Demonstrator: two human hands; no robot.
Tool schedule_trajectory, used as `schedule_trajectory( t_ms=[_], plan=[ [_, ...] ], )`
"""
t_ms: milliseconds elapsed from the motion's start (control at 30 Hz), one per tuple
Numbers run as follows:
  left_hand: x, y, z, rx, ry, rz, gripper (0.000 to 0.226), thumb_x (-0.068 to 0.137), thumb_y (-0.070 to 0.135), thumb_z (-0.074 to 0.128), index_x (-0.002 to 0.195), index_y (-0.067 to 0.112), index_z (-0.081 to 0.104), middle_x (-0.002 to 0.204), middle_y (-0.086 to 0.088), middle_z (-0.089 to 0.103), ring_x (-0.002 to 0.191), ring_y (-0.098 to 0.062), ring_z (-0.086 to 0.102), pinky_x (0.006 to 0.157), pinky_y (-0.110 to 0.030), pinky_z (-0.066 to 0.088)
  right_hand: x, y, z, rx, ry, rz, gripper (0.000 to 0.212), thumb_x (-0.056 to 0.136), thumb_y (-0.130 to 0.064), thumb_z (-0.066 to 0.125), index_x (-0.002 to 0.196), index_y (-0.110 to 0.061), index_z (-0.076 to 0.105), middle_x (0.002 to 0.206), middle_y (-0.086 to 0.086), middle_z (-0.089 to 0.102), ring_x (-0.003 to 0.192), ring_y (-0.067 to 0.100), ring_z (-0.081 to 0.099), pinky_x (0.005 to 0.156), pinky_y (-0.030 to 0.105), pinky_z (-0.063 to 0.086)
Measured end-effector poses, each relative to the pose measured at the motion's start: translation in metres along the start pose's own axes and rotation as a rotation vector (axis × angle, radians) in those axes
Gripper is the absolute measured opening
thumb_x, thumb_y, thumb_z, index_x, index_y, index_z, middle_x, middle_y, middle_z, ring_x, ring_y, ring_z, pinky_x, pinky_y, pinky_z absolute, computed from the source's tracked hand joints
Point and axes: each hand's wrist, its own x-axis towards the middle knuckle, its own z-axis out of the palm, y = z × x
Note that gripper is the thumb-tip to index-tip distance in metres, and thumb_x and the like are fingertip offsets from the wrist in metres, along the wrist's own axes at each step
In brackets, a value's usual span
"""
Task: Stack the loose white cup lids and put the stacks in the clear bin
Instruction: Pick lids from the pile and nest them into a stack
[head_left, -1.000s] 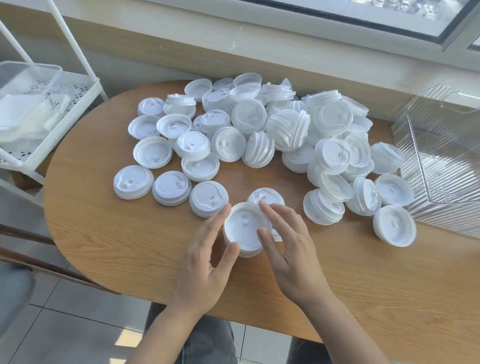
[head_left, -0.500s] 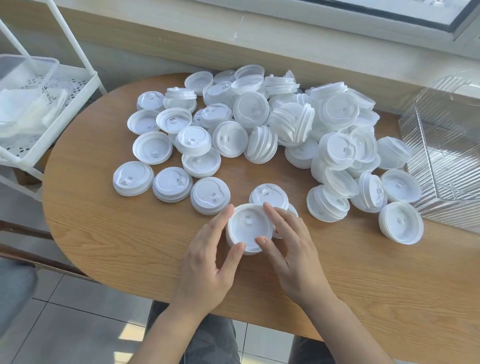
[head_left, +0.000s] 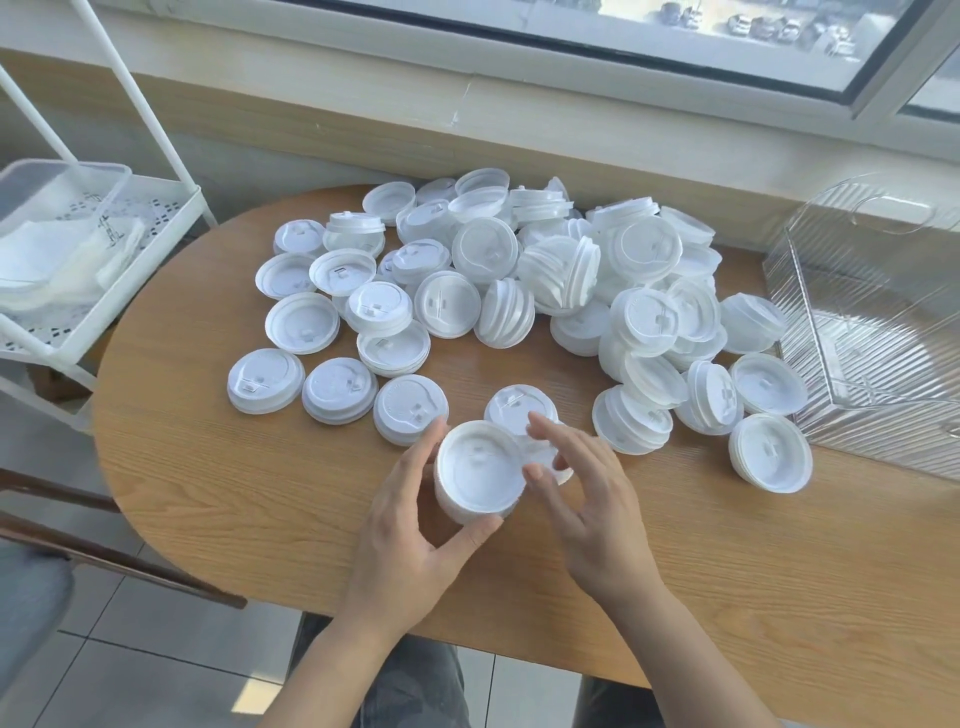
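My left hand is curled round a short stack of lids at the near table edge, right hand loose, holding nothing. Worry: stack slipping apart on the long carry to the bin, far right.

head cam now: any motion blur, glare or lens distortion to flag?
Head view: right hand fingers smeared by motion; left hand and stack of lids sharper; daylight glints on ribbed clear bin; wide-angle bends the window frame and table edge.
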Motion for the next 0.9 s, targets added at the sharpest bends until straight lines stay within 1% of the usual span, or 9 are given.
schedule_trajectory(
  t_ms=[33, 100, 167, 233, 267, 367, 433, 667, 900],
  plan=[
    [0.0, -0.001, 0.0, -0.009, 0.019, -0.004, 0.092, 0.081, 0.063, 0.076, 0.159, 0.032, 0.037, 0.156, 0.024, 0.046, 0.139, -0.006, 0.051, 0.111, -0.032, 0.046, 0.005, 0.003, -0.001, -0.036, 0.037, 0.017, 0.048, 0.099, -0.049, 0.061, 0.145, -0.037, 0.057, 0.132, -0.026, 0.059, 0.11, 0.009, 0.057, 0.099, 0.018, 0.04],
    [-0.001, -0.002, -0.001, -0.033, 0.052, -0.019, 0.089, 0.081, 0.06, 0.077, 0.156, 0.031, 0.04, 0.152, 0.021, 0.052, 0.134, -0.008, 0.056, 0.109, -0.032, 0.048, 0.015, 0.008, -0.004, -0.127, 0.042, 0.033, 0.055, 0.096, -0.038, 0.072, 0.149, -0.035, 0.054, 0.138, -0.023, 0.056, 0.12, 0.003, 0.053, 0.106, 0.022, 0.04],
    [-0.001, -0.002, -0.003, -0.049, 0.077, -0.033, 0.086, 0.081, 0.061, 0.076, 0.154, 0.032, 0.043, 0.149, 0.021, 0.053, 0.132, -0.009, 0.057, 0.107, -0.024, 0.047, 0.025, 0.012, -0.005, -0.207, -0.005, 0.031, 0.065, 0.093, -0.037, 0.076, 0.152, -0.034, 0.049, 0.146, -0.021, 0.051, 0.132, 0.004, 0.046, 0.112, 0.028, 0.038],
    [-0.003, 0.0, -0.005, -0.042, 0.11, -0.049, 0.084, 0.08, 0.064, 0.074, 0.153, 0.037, 0.043, 0.148, 0.025, 0.053, 0.13, -0.006, 0.057, 0.105, -0.015, 0.043, 0.032, 0.014, -0.004, -0.278, -0.017, 0.005, 0.07, 0.09, -0.042, 0.077, 0.153, -0.032, 0.048, 0.15, -0.014, 0.05, 0.134, 0.011, 0.044, 0.114, 0.035, 0.039],
    [-0.004, -0.001, -0.005, -0.038, 0.125, -0.059, 0.084, 0.079, 0.066, 0.074, 0.152, 0.038, 0.043, 0.147, 0.026, 0.053, 0.129, -0.006, 0.057, 0.105, -0.016, 0.043, 0.035, 0.013, -0.002, -0.305, -0.015, 0.001, 0.073, 0.089, -0.046, 0.077, 0.154, -0.03, 0.048, 0.151, -0.011, 0.051, 0.133, 0.015, 0.044, 0.114, 0.038, 0.039],
    [-0.007, -0.004, -0.006, -0.033, 0.146, -0.091, 0.087, 0.078, 0.067, 0.074, 0.152, 0.035, 0.044, 0.146, 0.022, 0.055, 0.125, -0.01, 0.06, 0.105, -0.032, 0.05, 0.04, 0.013, 0.007, -0.343, -0.02, 0.034, 0.082, 0.086, -0.058, 0.075, 0.156, -0.028, 0.044, 0.153, -0.008, 0.051, 0.136, 0.02, 0.043, 0.117, 0.042, 0.036],
    [-0.007, -0.005, -0.006, -0.032, 0.143, -0.102, 0.088, 0.077, 0.067, 0.074, 0.153, 0.035, 0.043, 0.147, 0.021, 0.055, 0.126, -0.012, 0.06, 0.105, -0.036, 0.051, 0.043, 0.014, 0.014, -0.347, -0.025, 0.057, 0.088, 0.083, -0.064, 0.073, 0.157, -0.027, 0.041, 0.152, -0.01, 0.051, 0.138, 0.02, 0.041, 0.118, 0.043, 0.035],
    [-0.005, -0.004, -0.007, -0.043, 0.14, -0.101, 0.087, 0.079, 0.067, 0.073, 0.153, 0.031, 0.044, 0.148, 0.021, 0.054, 0.13, -0.011, 0.058, 0.107, -0.034, 0.05, 0.045, 0.015, 0.025, -0.35, 0.014, 0.082, 0.092, 0.078, -0.068, 0.066, 0.156, -0.027, 0.039, 0.146, -0.007, 0.056, 0.135, 0.02, 0.045, 0.116, 0.038, 0.034],
    [-0.005, -0.003, -0.007, -0.053, 0.14, -0.088, 0.085, 0.08, 0.064, 0.075, 0.153, 0.033, 0.044, 0.148, 0.024, 0.052, 0.132, -0.011, 0.057, 0.107, -0.027, 0.047, 0.036, 0.005, 0.012, -0.232, 0.048, -0.031, 0.095, 0.081, -0.046, 0.084, 0.159, -0.026, 0.034, 0.145, -0.005, 0.051, 0.136, 0.017, 0.048, 0.116, 0.038, 0.038]
  ],
)
